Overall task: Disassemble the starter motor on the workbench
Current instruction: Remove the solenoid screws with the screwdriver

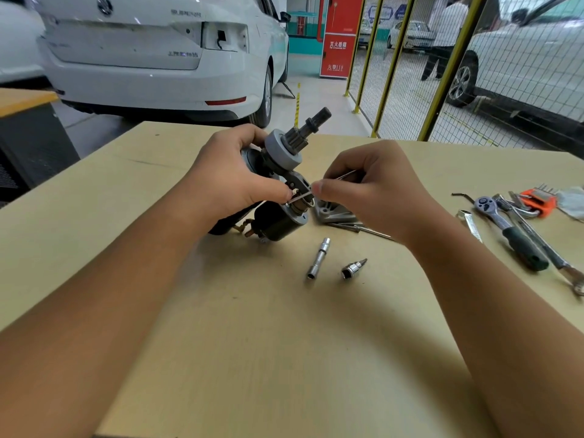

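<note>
The starter motor (278, 184) is held up off the tabletop (252, 327), tilted so its splined shaft and pinion gear (311, 126) point up and away from the person, while the solenoid (278, 222) end hangs low, near the tabletop surface. The left hand (227, 175) wraps around the motor body from the left, its grip curled round the housing, thumb pressed near the shift-lever area. The right hand (376, 188) pinches a thin metal pin or wire-like tool (343, 176), fingers drawn tight together on it, with its tip reaching toward a small wire clip (300, 197) at the lever pivot just above the solenoid.

The step in hand looks like freeing the retaining clip or pin that holds the shift lever, since the front housing (333, 213) already lies separate on the tabletop, just right of the motor. The next move probably calls for a fine, steady pry or pull on the clip while the left hand keeps the motor from turning; the clip is small and springy, so it could fly off.

A socket extension (318, 258) and a bit socket (354, 269) lie on the tabletop near the solenoid. Further right rest a ratchet wrench (508, 232), a combination spanner (550, 257) and a set of hex keys (537, 200). Whether the pin is already hooked in the clip cannot be told.
</note>
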Action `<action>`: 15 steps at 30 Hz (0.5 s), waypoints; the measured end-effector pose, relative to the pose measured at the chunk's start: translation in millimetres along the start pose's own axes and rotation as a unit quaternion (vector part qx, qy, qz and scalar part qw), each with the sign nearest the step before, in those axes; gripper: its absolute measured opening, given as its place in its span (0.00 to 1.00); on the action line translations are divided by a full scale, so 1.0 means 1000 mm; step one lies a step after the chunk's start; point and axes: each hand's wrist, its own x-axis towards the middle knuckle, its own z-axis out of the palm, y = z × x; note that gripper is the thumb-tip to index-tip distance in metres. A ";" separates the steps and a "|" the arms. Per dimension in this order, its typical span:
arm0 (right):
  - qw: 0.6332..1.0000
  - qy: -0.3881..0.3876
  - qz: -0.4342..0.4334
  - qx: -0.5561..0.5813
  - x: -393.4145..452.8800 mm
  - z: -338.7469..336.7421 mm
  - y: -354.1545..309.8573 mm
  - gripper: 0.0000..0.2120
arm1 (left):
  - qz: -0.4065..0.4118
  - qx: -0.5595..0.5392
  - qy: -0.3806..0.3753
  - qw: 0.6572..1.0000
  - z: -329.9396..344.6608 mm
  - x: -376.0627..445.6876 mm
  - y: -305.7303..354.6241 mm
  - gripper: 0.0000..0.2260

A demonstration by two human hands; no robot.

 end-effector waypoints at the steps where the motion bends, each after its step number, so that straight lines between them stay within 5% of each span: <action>1: 1.000 0.001 0.011 0.012 0.000 0.000 0.000 0.06 | 0.001 -0.001 -0.003 1.000 -0.001 0.000 0.000 0.28; 15: 0.993 -0.016 0.008 -0.117 0.002 0.000 -0.023 0.06 | 0.036 0.039 -0.043 0.998 -0.003 0.006 -0.006 0.22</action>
